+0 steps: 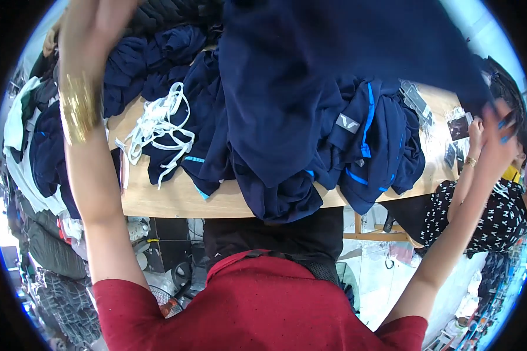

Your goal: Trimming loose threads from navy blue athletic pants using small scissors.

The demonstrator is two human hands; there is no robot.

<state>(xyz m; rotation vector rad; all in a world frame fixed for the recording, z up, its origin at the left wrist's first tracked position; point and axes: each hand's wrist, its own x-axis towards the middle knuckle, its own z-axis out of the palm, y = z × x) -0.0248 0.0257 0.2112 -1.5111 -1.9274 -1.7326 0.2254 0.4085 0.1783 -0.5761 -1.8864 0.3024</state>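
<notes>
A large navy garment (287, 99) is stretched up in front of me, blurred toward its upper right and running out of the top of the picture. At its right corner my right hand (499, 137) is closed on the cloth, blue nails showing. My left hand (96, 26) is raised at the upper left, smeared by motion, with its fingers past the top edge; a wide gold bracelet (81, 108) circles that wrist. Beneath the raised cloth, more navy garments with bright blue trim (380, 137) are heaped on the wooden table (158, 202). One shows a grey patch (348, 123).
A tangle of white tape (158, 126) lies left of the heap. Dark clothes (140, 58) are piled at the far left. Close on my right sits a co-worker in a black-and-white patterned top (480, 216), one hand (477, 131) raised near small plastic packets (455, 128).
</notes>
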